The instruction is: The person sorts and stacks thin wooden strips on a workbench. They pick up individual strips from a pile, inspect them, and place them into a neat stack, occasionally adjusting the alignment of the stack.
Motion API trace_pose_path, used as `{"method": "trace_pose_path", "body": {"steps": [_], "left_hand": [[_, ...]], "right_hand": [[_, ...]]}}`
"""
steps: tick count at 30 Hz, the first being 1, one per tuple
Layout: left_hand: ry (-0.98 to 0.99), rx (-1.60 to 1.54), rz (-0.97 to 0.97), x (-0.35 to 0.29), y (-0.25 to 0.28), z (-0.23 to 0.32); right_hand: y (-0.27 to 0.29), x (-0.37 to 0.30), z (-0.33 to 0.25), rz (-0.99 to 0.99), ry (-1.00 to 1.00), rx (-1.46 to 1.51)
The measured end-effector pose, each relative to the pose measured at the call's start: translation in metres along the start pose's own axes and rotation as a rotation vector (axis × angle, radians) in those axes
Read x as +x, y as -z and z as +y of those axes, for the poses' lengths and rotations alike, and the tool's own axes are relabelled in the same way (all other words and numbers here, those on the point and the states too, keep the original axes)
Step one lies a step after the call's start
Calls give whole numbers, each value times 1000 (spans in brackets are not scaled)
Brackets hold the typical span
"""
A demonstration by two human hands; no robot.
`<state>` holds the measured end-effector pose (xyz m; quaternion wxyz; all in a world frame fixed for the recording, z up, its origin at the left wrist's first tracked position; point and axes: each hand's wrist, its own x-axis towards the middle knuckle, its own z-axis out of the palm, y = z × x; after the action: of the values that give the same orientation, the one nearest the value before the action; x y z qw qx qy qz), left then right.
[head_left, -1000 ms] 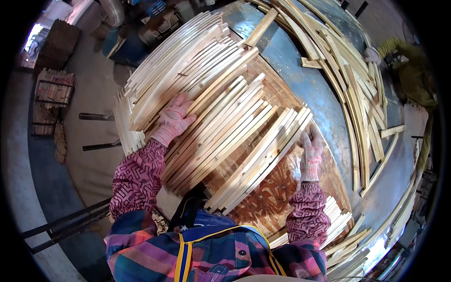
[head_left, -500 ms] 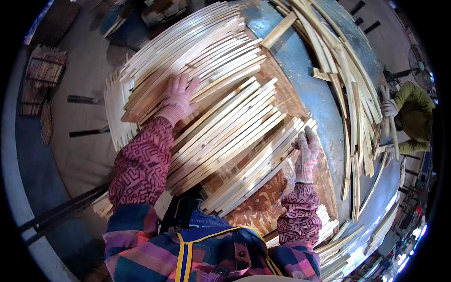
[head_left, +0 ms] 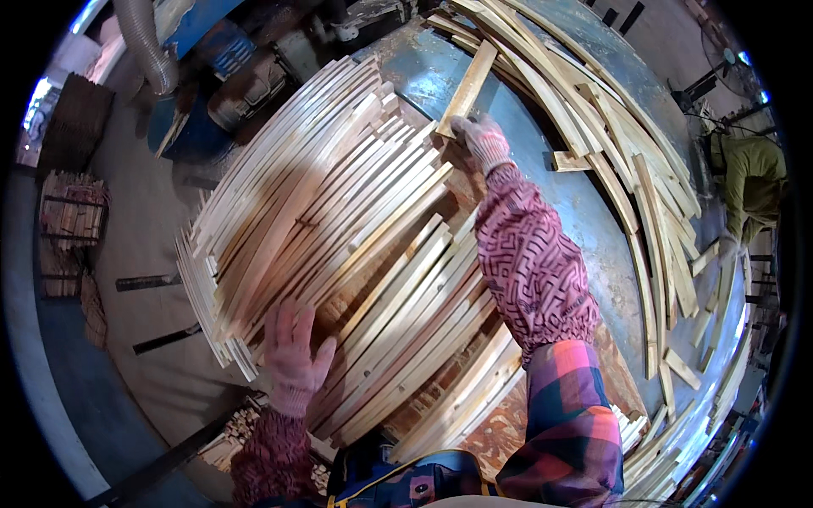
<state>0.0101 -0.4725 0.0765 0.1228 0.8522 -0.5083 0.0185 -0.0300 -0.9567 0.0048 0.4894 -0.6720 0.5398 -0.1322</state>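
My right hand (head_left: 481,142), in a pale glove, reaches to the far side of the table. Its fingers are closed on the near end of a short flat wooden board (head_left: 470,85). My left hand (head_left: 292,356), gloved too, is open with its fingers spread. It is at the near left ends of a wide row of thin wooden strips (head_left: 313,203), and I cannot tell whether it presses on them. A second group of strips (head_left: 406,330) lies nearer to me, side by side on a brown wooden panel (head_left: 605,360).
A heap of long, curved wooden strips (head_left: 593,127) covers the right of the blue table (head_left: 542,199). Across it, a person in green (head_left: 749,182) handles wood. Machinery with a ribbed hose (head_left: 146,46) stands far left; stacked wood bundles (head_left: 74,212) stand at the left.
My right hand has gone from the nearer strips to the far board and closed on it. My left hand has drawn back towards me along the strips. The view has shifted.
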Motion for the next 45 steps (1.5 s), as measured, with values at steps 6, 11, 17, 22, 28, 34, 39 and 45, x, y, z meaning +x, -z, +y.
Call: {"method": "trace_pose_path", "body": {"steps": [6,11,17,22,28,34,39,45], "left_hand": [[43,-68,10,-16,6,6],[-131,-324,106,14,13,70],[-280,-876,-238,14,0,207],[343,-2121,-793,-15,-57,337],[764,-1923,-1060,16,-85,369],[951,-1822,-964,12,-103,373],[829,-1916,-1002,3,-125,375],[567,-1722,-874,-4,-104,384]], "right_hand": [[67,-2,16,-150,-110,1068],[204,-164,108,19,-81,1499],[199,-417,213,39,-118,2121],[171,-489,242,-264,-262,1962],[234,-442,236,48,-229,638],[343,-329,311,448,-535,-628],[378,-314,366,486,-635,-700],[402,-329,325,248,-391,-700]]}}
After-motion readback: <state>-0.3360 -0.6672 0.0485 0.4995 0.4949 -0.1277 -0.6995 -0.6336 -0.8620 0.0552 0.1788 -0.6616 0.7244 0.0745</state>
